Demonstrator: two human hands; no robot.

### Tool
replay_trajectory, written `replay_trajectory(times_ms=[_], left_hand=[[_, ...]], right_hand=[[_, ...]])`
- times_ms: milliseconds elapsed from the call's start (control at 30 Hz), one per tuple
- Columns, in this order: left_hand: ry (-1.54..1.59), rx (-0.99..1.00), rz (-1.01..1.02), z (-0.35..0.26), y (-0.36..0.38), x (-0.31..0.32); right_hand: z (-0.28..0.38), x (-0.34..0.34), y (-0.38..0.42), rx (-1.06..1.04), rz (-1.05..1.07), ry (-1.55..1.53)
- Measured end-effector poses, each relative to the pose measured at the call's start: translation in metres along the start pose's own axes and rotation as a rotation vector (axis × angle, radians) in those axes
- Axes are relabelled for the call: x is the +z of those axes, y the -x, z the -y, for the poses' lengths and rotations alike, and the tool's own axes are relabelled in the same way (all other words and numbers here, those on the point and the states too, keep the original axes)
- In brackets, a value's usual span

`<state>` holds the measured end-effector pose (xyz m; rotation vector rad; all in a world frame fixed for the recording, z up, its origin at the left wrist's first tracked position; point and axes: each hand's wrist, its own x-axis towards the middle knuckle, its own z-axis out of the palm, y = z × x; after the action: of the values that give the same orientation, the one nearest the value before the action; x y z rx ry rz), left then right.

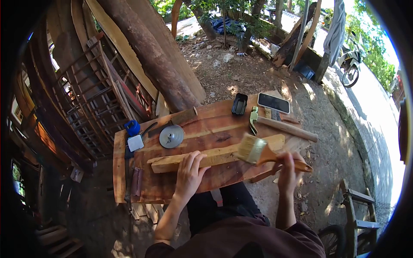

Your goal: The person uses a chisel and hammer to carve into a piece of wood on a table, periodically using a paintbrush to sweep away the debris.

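Note:
A wide paintbrush with pale bristles [254,149] is gripped by its wooden handle in my right hand [289,172], above the right part of the table. My left hand [189,174] rests on a long pale wood piece [219,156], its fingers over the top near the left part. The wood piece lies across the wooden table [206,180]. Behind the brush, a hammer [279,124] with a green head lies on the table. A round metal disc [171,136] sits beyond my left hand.
A phone [273,103] and a black tray [239,104] lie at the table's far edge. At its left are a blue object [132,127], a white block [135,143] and a reddish block [137,182]. A ladder [361,210] stands at lower right; planks lean at left.

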<state>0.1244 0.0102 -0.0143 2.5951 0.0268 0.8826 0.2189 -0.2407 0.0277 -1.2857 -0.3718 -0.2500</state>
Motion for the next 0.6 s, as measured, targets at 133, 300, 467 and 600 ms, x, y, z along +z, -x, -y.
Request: replay_trajectory(times_ms=[133,300,467,600], left_hand=[[-0.069,0.022,-0.005,-0.002,0.015,0.004],[-0.02,0.044,-0.109,-0.007,0.028,0.01],[0.007,0.014,-0.118,-0.015,0.028,0.009],[0.202,-0.115,-0.161,-0.012,0.031,0.006]], right_hand=[[-0.008,0.061,0.004,-0.062,0.252,0.127],[-0.027,0.071,0.01,0.094,0.213,0.079],[-0.041,0.068,0.018,0.274,0.205,-0.009],[-0.045,0.038,0.01,0.341,0.196,-0.036]])
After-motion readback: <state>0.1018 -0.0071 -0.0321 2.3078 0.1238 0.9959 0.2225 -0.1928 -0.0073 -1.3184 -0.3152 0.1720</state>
